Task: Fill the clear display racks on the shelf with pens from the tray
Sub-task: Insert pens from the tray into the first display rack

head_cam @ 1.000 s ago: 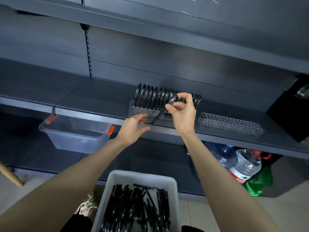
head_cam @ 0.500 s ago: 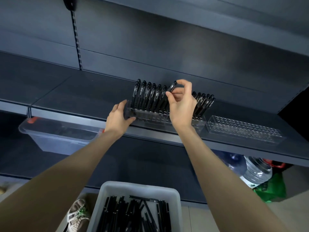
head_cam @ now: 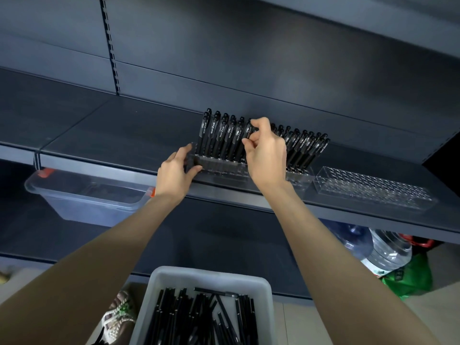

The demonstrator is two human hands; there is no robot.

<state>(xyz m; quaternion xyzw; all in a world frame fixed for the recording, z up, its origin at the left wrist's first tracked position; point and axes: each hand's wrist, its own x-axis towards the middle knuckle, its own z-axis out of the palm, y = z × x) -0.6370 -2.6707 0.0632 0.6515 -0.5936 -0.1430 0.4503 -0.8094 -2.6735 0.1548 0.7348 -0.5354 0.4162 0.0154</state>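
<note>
Left hand (head_cam: 175,174) grips rack (head_cam: 224,168) end at shelf (head_cam: 124,135) edge — right hand (head_cam: 265,155) pinches pen (head_cam: 247,131)

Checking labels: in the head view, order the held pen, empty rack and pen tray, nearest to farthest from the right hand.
1. Pen, pinched by the right hand.
2. Empty rack, on the shelf to its right.
3. Tray, far below the shelf.
</note>
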